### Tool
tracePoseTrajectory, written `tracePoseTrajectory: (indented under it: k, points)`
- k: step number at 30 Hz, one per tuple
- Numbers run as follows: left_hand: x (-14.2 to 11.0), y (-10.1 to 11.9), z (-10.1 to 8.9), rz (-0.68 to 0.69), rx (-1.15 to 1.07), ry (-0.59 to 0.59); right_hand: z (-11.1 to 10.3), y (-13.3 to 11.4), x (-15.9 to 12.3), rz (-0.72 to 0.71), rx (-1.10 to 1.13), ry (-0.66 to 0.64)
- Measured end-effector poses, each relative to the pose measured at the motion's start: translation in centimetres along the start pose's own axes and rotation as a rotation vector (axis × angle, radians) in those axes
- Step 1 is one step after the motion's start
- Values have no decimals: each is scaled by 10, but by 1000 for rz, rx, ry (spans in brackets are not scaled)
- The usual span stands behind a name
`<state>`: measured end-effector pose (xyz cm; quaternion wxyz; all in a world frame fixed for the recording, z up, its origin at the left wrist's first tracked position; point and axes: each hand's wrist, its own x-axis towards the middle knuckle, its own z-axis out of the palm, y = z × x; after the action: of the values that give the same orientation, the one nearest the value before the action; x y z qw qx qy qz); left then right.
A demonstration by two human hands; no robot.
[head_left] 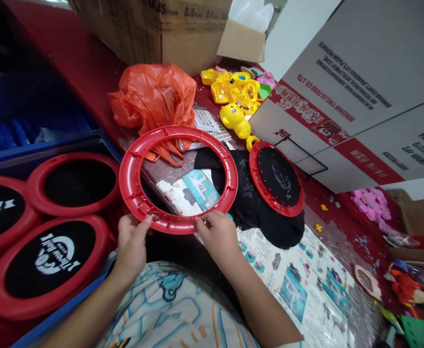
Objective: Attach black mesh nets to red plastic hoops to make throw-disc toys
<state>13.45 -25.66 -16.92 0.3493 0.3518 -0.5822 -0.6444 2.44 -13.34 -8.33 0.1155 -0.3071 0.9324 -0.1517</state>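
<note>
A red plastic ring with small posts and ribs on its upper face is held in front of my body. My left hand pinches its near left rim between thumb and fingers. At the near right rim, my right hand grips the same ring. Through its opening, printed card and black cloth show. Beyond it to the right lies a red-rimmed disc with a black mesh face, resting on black fabric pieces. The undersides of the fingers are partly hidden.
Left, a blue crate holds several red-rimmed black discs. An orange plastic bag, yellow plastic parts and a cardboard box stand behind. A large white carton rises at right; printed cardboard covers the near table.
</note>
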Motion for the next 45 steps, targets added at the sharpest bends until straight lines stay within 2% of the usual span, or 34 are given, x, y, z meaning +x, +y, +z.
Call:
tracePoseTrajectory:
  k: [2,3,4,6,8,11,16,23,27,33,38,45]
  points:
    - [2,10,-8,159,127,33,0,0,-1,10,-4,-1]
    - [4,17,-10,234,190,2,0,0,-1,14,-5,0]
    - [7,25,-9,297,245,-61,0,0,-1,19,-4,1]
    - [13,42,-1,429,397,-259,0,0,-1,31,2,7]
    - [19,55,11,639,672,-470,1,-1,0,39,12,14]
    - [26,59,25,866,911,-667,1,-1,0,36,39,13]
    - [31,43,22,921,838,-775,-12,4,-6,-19,114,-54]
    - [31,40,15,913,792,-756,-39,10,-4,-31,106,-95]
    - [32,40,16,893,788,-758,-38,11,5,-21,61,-65]
    - [34,47,16,873,833,-786,-25,15,8,36,50,-49]
    - [28,55,26,854,925,-756,-17,14,4,86,31,-31]
    - [25,49,41,912,981,-756,-33,19,1,5,24,-88]
